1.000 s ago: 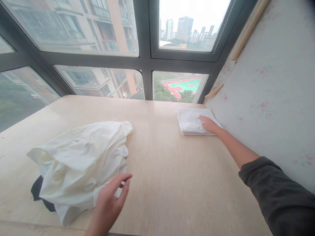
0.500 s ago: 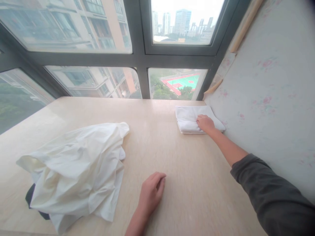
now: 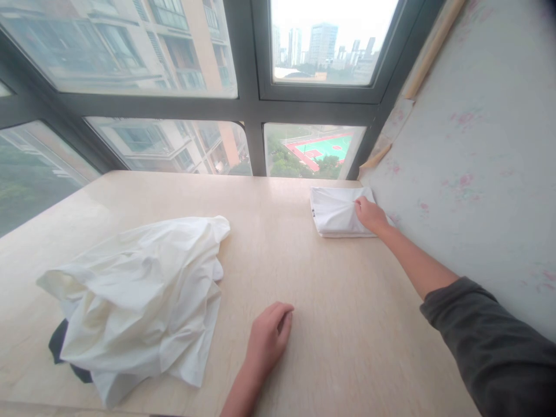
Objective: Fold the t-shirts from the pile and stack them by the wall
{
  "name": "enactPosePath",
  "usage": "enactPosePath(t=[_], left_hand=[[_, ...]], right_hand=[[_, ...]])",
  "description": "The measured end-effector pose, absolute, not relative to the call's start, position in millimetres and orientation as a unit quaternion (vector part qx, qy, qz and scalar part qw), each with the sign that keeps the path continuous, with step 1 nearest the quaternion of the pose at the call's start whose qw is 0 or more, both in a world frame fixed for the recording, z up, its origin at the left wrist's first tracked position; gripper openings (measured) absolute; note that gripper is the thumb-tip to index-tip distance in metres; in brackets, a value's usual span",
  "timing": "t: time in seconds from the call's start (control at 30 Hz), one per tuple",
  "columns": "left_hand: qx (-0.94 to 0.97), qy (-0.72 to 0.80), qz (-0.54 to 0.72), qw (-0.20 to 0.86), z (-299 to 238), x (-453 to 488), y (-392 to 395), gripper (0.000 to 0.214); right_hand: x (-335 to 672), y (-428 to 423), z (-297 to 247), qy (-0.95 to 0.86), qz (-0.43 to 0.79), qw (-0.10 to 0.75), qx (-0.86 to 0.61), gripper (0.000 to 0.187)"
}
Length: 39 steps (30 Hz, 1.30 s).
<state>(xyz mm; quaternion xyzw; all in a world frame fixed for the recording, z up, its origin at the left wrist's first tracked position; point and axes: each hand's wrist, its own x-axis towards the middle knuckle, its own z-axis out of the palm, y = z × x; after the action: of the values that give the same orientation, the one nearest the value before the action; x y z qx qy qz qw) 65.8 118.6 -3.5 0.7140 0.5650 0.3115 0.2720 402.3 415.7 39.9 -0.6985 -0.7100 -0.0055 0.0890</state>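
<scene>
On the right arm there is a sleeve point(image 3: 499, 341) of dark grey cloth, almost black in the folds. The cloth looks plain and dull, with many soft creases. The sleeve is rather loose and ends well above the wrist, with a slightly uneven edge. The right hand point(image 3: 371, 214) is bare; the left hand point(image 3: 269, 336) and left forearm point(image 3: 243, 388) are bare also.

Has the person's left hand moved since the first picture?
Yes, the left hand has moved right: first left of the fixed window mullion, it now sits roughly below it, apart from the crumpled cream cloth.
</scene>
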Motion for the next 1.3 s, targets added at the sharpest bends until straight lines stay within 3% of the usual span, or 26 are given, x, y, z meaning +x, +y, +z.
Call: enactPosePath(t=[0.5, 0.67, 0.87, 0.97, 1.13, 1.3], left_hand=[[0.716, 0.563, 0.316, 0.267, -2.6, 65.2, 119.1, 0.02], [0.715, 0.561, 0.321, 0.267, -1.9, 65.1, 118.5, 0.019], [0.712, 0.557, 0.33, 0.273, -4.9, 64.1, 118.0, 0.021], [0.71, 0.556, 0.332, 0.275, -6.6, 63.7, 118.1, 0.021], [0.704, 0.56, 0.334, 0.282, -6.9, 64.3, 117.2, 0.021], [0.704, 0.559, 0.331, 0.288, -4.2, 63.7, 117.0, 0.022]], right_hand=[[415.1, 392.9, 78.1, -0.802, 0.072, 0.038, -0.591, 0.025], [406.5, 386.3, 131.6, -0.782, 0.023, 0.158, -0.603, 0.024], [379.6, 368.7, 234.0, -0.765, -0.035, 0.269, -0.584, 0.017], [364.1, 353.7, 279.8, -0.744, -0.081, 0.319, -0.582, 0.024], [336.8, 323.5, 322.6, -0.755, -0.116, 0.28, -0.582, 0.023], [316.3, 295.6, 337.2, -0.753, -0.014, 0.304, -0.584, 0.031]])
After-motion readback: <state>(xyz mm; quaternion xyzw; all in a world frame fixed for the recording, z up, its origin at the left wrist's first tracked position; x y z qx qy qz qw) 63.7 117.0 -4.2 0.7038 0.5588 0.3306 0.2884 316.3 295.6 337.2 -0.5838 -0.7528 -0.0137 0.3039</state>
